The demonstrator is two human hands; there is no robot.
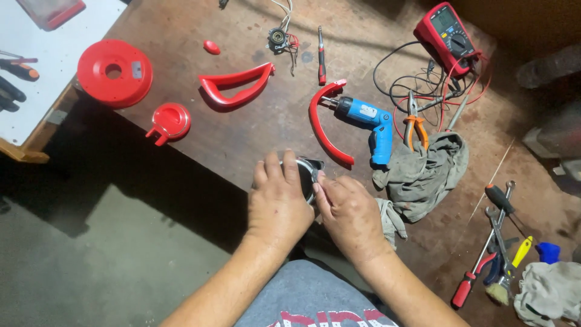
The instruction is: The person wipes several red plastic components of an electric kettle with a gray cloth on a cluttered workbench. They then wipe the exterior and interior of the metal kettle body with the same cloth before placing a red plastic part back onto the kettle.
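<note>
Both hands on a metal pot at the near edge of the workbench.

The left hand wraps over the metal pot, gripping it; the right hand pinches its rim; its inside is hidden. Around lie five red plastic parts, one blue drill, one red meter and two grey rags.
</note>
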